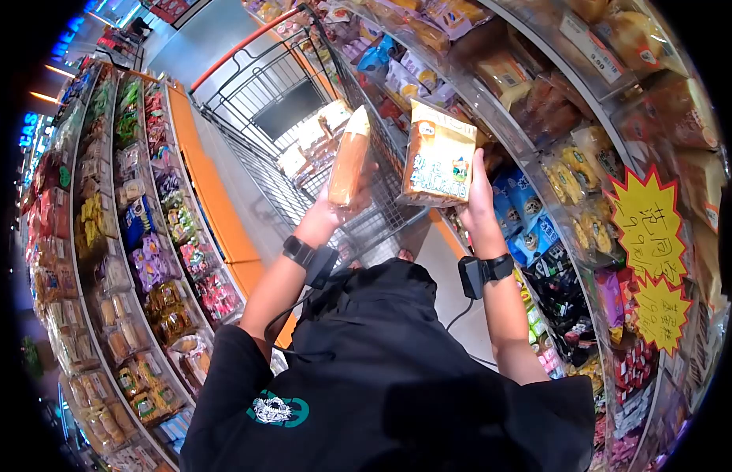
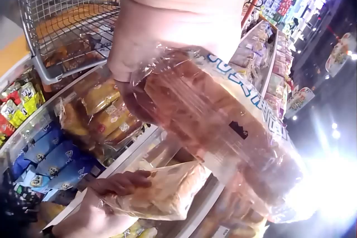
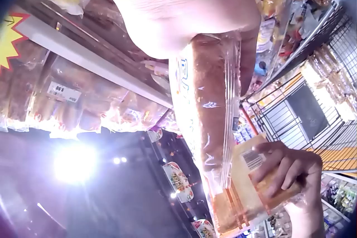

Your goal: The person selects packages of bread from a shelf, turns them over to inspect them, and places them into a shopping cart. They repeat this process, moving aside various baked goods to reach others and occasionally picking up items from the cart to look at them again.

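My left hand (image 1: 331, 211) grips a long clear-wrapped bread loaf (image 1: 350, 161) by its lower end, turned narrow side toward me in the head view. On its back, in the right wrist view, a barcode label (image 3: 252, 160) shows beside the curled fingers. With my right hand (image 1: 480, 193) I hold a second packaged bread (image 1: 438, 153), its printed front facing me and the thumb along its right edge. Both packs are upright, side by side at chest height. The left wrist view shows blue lettering on the left loaf (image 2: 206, 109).
A wire shopping cart (image 1: 260, 102) with a red handle stands just ahead, bread packs (image 1: 315, 145) inside it. Shelves of wrapped bread and snacks line the left (image 1: 114, 259) and right (image 1: 571, 181). Yellow star-shaped price signs (image 1: 651, 224) hang at the right shelf.
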A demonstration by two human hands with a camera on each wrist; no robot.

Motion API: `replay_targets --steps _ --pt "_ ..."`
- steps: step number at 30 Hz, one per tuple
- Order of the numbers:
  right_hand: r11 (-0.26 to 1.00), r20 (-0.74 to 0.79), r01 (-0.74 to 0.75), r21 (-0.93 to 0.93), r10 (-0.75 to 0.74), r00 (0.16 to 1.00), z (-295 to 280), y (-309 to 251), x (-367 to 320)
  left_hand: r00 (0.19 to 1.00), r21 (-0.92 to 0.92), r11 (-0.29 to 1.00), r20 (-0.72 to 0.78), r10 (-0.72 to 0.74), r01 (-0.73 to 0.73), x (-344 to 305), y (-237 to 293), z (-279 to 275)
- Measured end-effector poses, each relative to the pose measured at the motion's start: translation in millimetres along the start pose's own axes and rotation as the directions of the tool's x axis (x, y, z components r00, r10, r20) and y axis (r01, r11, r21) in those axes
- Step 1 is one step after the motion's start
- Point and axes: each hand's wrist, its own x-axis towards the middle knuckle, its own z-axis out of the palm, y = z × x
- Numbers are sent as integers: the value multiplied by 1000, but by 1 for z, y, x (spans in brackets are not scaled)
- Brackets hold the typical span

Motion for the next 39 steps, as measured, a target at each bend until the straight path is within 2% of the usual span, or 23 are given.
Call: replay_targets --steps 2,5,6,7,9,12,13,15,16,18,19,20,23,24,26,27,29,31,32,33,35,38,39 --pt "998 56 -51 29 49 997 7 4 -1 1000 -54 999 -8 -11 10 0 0 -5" --pt "992 97 -101 79 93 991 17 15 4 979 -3 995 -176 99 -101 -3 4 17" --pt "989 103 -112 95 102 989 21 20 7 945 98 979 -260 199 -179 -7 6 32" --pt "989 105 -119 91 109 988 22 26 10 942 135 964 -217 255 -230 -9 8 43" --pt "988 120 -131 84 121 985 25 35 18 920 278 936 -262 291 -217 -12 21 16" --pt "989 43 -97 111 92 995 42 50 30 787 389 827 -310 533 -406 -10 43 -16" --pt "990 -9 -84 113 86 996 42 60 39 764 420 811 -330 555 -408 -12 55 -29" --pt "994 -89 -91 -62 85 992 39 81 58 715 469 786 -376 590 -403 -9 77 -83" --pt "987 -122 -79 -140 62 991 43 91 65 646 499 772 -447 619 -394 -5 88 -115" --pt "961 -206 -85 -264 30 978 63 108 75 552 386 837 -630 547 -388 3 111 -193" --pt "952 -184 -50 -301 -7 983 69 121 83 501 324 861 -709 496 -392 6 126 -210" --pt "937 -228 -86 -339 7 974 75 133 93 509 250 850 -711 486 -463 8 136 -229" --pt "916 -326 -176 -361 53 944 105 164 107 296 411 836 -800 522 -362 35 173 -345" --pt "905 -290 -159 -394 41 956 98 179 117 184 497 828 -817 547 -259 39 188 -346" --pt "898 -255 -152 -412 46 966 96 197 127 71 503 847 -851 520 -171 45 221 -366" --pt "916 -302 -211 -342 106 947 113 197 126 14 497 858 -864 503 -128 48 237 -376" --pt "920 -256 -185 -345 97 962 97 217 139 -69 484 869 -868 491 101 56 250 -368" --pt "921 -271 -210 -329 122 955 93 230 148 -137 269 963 -954 268 12 54 274 -319" --pt "916 -273 -214 -339 122 954 90 235 154 -76 286 957 -956 283 -38 58 273 -364" --pt "912 -273 -217 -348 123 954 90 240 159 -14 297 951 -955 297 -91 58 276 -377" --pt "909 -259 -215 -358 124 958 91 247 166 -36 387 912 -922 386 -139 59 268 -398" --pt "898 -232 -208 -387 124 965 90 259 178 -71 513 835 -857 510 -197 46 263 -361" --pt "889 -247 -230 -396 137 959 91 261 178 -100 568 817 -823 560 -100 45 258 -374"
